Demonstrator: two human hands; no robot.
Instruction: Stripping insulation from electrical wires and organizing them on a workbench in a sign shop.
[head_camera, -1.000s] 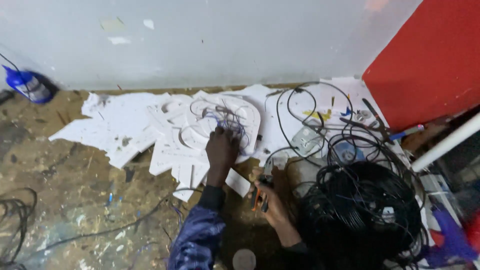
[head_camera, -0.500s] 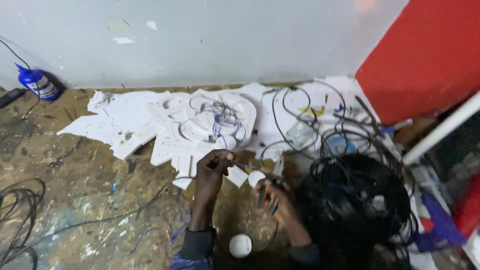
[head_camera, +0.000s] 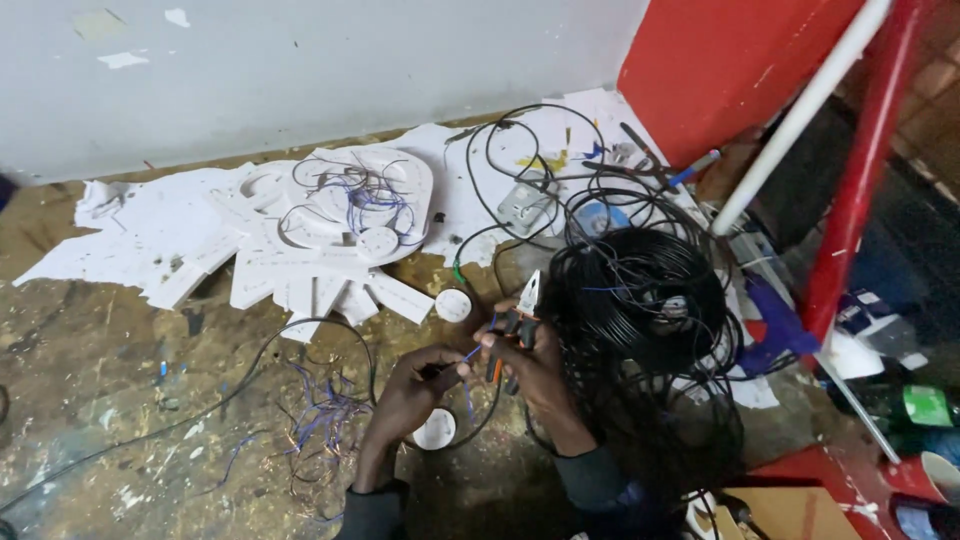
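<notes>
A: What differs from half a second ago?

B: The left hand (head_camera: 415, 385) has pulled back from the white cut-out panel (head_camera: 335, 225) toward the near edge of the floor (head_camera: 90, 370). It now meets the right hand (head_camera: 530, 360) over the paint-spattered boards. The view has also swung right, so more of the red post (head_camera: 860, 170) and white pipe (head_camera: 800, 110) shows.

A: Left hand pose?

B: Forearm comes up from the bottom edge, knuckles up. Fingers are curled together, thumb and forefinger pinching a thin blue wire (head_camera: 470, 352) (the wire end runs toward the right hand).

A: Right hand?

B: Wrist bent inward, fingers wrapped tight round the orange-and-black handles of the pliers (head_camera: 518, 318). The metal nose points up and away from the person. Can't tell if the nose grips anything.

A: Where's the wire relative to the rest?

B: Between the two hands, above a small white round disc (head_camera: 436, 430) on the floor. A second white disc (head_camera: 452, 305) lies just beyond the hands, near the panel's edge. A loose tangle of blue strands (head_camera: 320, 415) lies left of the left forearm, crossed by a black cable (head_camera: 300, 335).

A: Right side?

B: A big coil of black cable (head_camera: 640, 300) sits just beside the right hand, toward the red wall (head_camera: 720, 70).
</notes>
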